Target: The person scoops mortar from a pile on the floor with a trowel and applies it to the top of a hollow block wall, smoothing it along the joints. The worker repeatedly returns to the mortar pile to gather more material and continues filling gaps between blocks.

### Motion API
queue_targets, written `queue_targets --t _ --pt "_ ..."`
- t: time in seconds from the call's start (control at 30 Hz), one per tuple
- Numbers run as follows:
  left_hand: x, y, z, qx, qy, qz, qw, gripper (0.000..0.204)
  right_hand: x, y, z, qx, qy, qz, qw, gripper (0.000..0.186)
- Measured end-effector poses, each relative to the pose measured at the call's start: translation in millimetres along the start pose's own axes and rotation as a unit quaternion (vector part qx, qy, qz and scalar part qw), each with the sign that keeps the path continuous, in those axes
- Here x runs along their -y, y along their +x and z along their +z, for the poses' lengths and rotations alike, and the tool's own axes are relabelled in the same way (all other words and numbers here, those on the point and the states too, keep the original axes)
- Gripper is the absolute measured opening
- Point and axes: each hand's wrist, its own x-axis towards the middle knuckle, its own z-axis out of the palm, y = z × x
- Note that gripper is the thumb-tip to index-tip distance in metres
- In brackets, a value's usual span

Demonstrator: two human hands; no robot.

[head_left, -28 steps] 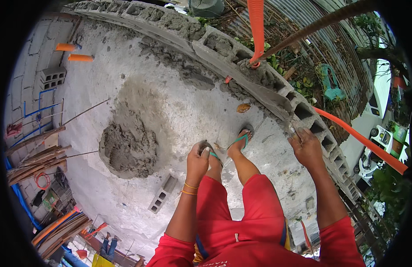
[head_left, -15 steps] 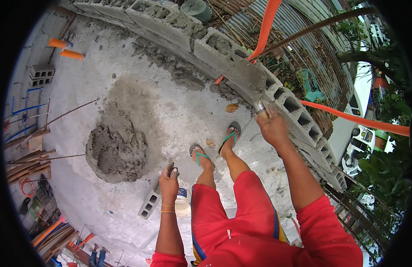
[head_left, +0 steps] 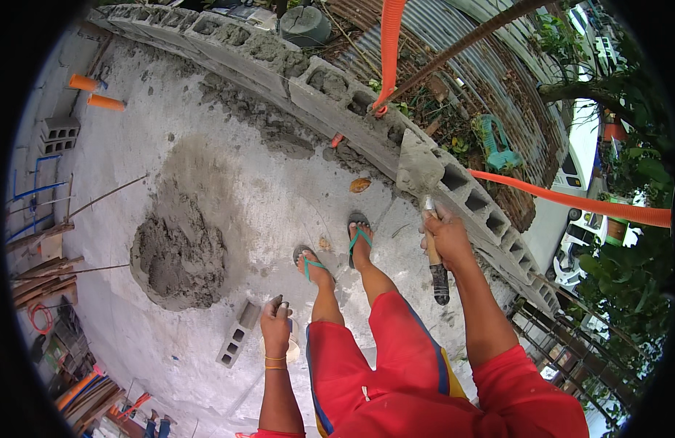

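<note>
Two hands: right hand [head_left: 445,235] clamped on trowel [head_left: 423,191]; left hand [head_left: 276,326] closed, contents unclear.
Trowel axis: blade points away toward block wall [head_left: 330,87].
Nearby: mortar pile [head_left: 178,255], loose block [head_left: 237,334].

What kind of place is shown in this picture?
Most likely an outdoor building site, on a raised concrete slab. A low wall of grey hollow concrete blocks edges it, a heap of wet grey mortar lies on the floor, and the right hand holds a mortar-loaded trowel.

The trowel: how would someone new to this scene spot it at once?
Follow the curved grey hollow-block wall to its near right stretch. There the right hand holds a mortar-caked steel trowel by a dark handle, blade above the blocks, the only hand tool raised there.
</note>
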Motion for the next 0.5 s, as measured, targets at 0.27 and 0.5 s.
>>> queue_targets --t 0.27,0.5 --pt "-9 -7 67 0.045 -0.026 0.027 0.998 0.041 51 57 -29 -0.122 -0.494 -0.313 0.802 0.045" --pt "-26 -4 83 0.039 -0.018 0.020 0.999 0.041 1 16 -71 -0.058 -0.442 -0.320 0.836 0.043"
